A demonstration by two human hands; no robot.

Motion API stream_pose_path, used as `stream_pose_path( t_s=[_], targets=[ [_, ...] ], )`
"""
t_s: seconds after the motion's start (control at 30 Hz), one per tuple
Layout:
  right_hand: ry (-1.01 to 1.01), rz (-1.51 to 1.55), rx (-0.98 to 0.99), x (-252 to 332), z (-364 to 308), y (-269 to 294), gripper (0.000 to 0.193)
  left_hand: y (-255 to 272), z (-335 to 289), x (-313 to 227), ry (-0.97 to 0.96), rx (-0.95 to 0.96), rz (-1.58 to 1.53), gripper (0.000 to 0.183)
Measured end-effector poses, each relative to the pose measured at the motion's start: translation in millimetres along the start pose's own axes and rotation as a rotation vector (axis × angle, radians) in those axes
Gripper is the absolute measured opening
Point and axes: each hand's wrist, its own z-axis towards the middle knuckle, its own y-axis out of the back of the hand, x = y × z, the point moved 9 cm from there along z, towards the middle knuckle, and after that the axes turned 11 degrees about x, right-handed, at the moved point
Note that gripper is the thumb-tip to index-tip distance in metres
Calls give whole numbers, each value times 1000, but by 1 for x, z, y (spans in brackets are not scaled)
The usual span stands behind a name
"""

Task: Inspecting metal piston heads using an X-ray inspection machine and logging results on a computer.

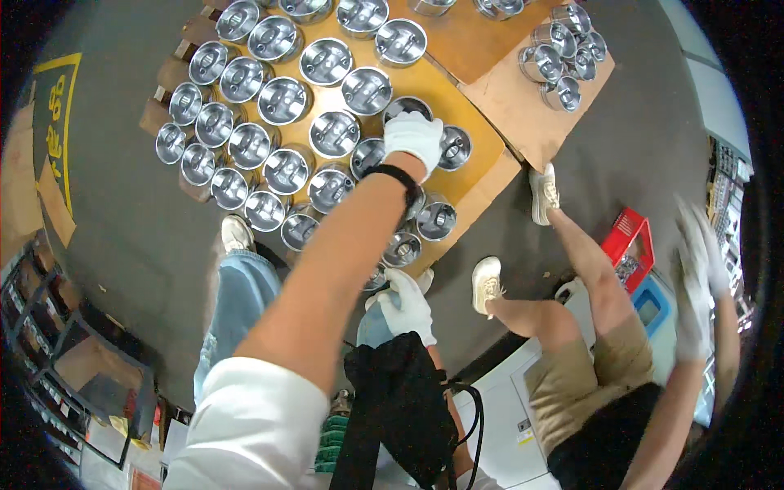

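Shiny metal pistons (pixel 286 171) stand in rows on a yellow-brown board, their hollow ends facing up. My left hand (pixel 415 136), in a white glove with a black band at the wrist, reaches over the far right part of the rows. Its fingers close over the rim of a piston (pixel 406 104), partly hiding it. Nearer to me, my right hand (pixel 410 309), also white-gloved, is beside the board's front edge with thumb and fingers apart. Its fingertips are close to a piston (pixel 376 279); I cannot tell whether they touch.
A second cardboard sheet (pixel 523 106) at the far right carries a cluster of pistons (pixel 562 49). At the right, a person with gloved hands (pixel 692 278) sits near a red bin (pixel 627 245) and a blue tray (pixel 651 304). A dark metal rack (pixel 65 343) stands at the left.
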Motion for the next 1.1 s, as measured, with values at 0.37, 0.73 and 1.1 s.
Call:
stream_pose_path(
  t_s=[0.37, 0.73, 1.1],
  targets=[
    [112, -233, -424, 60, 181, 127, 50, 58, -359, 216, 207, -30, -347, 38],
    [108, -269, -360, 89, 209, 96, 56, 12, -579, 190, 314, 136, -261, 29],
    [-115, -280, -358, 106, 205, 15, 39, 6, -566, 187, 323, 142, -227, 20]
  ],
)
